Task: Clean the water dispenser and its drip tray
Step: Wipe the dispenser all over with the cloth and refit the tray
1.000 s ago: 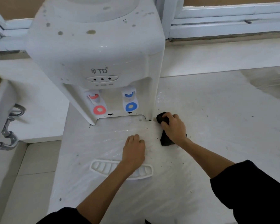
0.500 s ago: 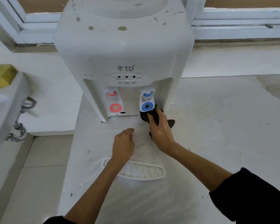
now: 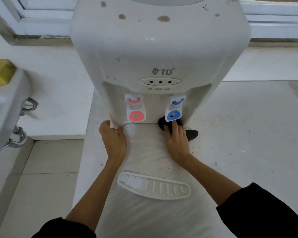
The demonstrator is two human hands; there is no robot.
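1. Water dispenser (image 3: 159, 48) stood upright on the white counter (image 3: 248, 134), front twd me, back near the window frame (image 3: 41, 23). Brown spots on its top.
2. Logo on the front read "TD" w/ a small round mark beside it. Below that, an oval panel w/ three dark dots; tiny labels under it, "HOT" and "POWER" roughly legible, third too blurred to be sure.
3. Red tap (image 3: 136, 108) on the left of the recess, blue tap (image 3: 175, 109) on the right. No writing on either that I could read.
4. My right hand (image 3: 177, 141) lay on a black cloth (image 3: 192, 134), fingers (image 3: 175, 126) fairly straight and close together, pressing it into the recess base just under the blue tap. Part of the cloth stuck out to the right of my hand.
5. My left hand (image 3: 113, 140) was at the dispenser's lower left front corner, fingers curled round the edge there, thumb side twd the recess. Tips partly hidden, so can't tell how firm the grip was.
6. Drip tray (image 3: 153, 185) was off the machine, lying flat on the counter btwn my forearms, nearer me than both hands, touching neither.
7. Left of frame: a white sink (image 3: 5, 103) w/ a yellow block (image 3: 0, 73) on its rim and metal pipework (image 3: 19, 133) under it.
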